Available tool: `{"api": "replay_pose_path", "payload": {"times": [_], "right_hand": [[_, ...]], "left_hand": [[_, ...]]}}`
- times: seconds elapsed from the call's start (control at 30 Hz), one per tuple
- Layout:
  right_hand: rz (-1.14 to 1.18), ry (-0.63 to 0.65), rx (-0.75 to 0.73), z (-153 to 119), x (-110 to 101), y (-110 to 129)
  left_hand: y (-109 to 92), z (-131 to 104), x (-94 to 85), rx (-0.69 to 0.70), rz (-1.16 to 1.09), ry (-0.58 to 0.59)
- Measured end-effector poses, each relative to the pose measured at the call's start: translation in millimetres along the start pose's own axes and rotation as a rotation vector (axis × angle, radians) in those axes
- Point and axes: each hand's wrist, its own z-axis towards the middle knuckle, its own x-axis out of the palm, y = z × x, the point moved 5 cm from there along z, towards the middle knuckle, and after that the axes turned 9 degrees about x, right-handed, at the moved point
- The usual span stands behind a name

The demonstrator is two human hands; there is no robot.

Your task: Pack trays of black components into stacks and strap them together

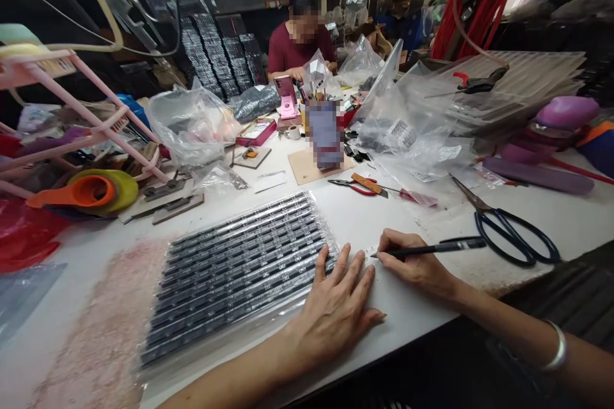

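Observation:
My right hand point(416, 263) grips a black pen point(439, 247), its tip down at the white tabletop close to some small dark marks. Fingers spread, my left hand point(338, 303) lies flat on the table, its fingertips at the right edge of a clear plastic-wrapped pack point(240, 265). That pack holds several rows of dark strips with small pale markings; what the strips are, I cannot tell. Large scissors point(503, 223) with dark handles rest to the right of the pen.
Pliers point(352, 186) and an orange cutter point(369, 184) lie beyond my hands. A pixelated phone-like thing point(326, 134) stands on a wooden board point(300, 169). Plastic bags point(412, 131) crowd the right; a pink rack point(91, 118) stands left. Across the table sits a person point(300, 45).

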Motion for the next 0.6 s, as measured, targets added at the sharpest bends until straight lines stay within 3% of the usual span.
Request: {"api": "replay_pose_path", "payload": {"times": [0.17, 0.3, 0.4, 0.47, 0.6], "right_hand": [[-0.099, -0.078, -0.107, -8.7, 3.3, 6.5], [-0.121, -0.287, -0.291, -13.8, -4.3, 9.8], [-0.107, -0.394, -0.264, -14.7, -10.0, -0.3], [-0.097, -0.407, -0.228, -14.1, -10.5, -6.7], [-0.121, -0.326, -0.294, -12.6, -4.4, -6.0]], "left_hand": [[-0.8, -3.4, -3.7, -0.01, 0.046, -0.038], [-0.6, -5.2, 1.1, 0.014, 0.115, -0.079], [0.9, -5.6, 7.5, 0.031, 0.153, -0.089], [2.1, -5.7, 11.2, 0.036, 0.167, -0.094], [3.8, -5.8, 15.8, 0.035, 0.174, -0.116]]}}
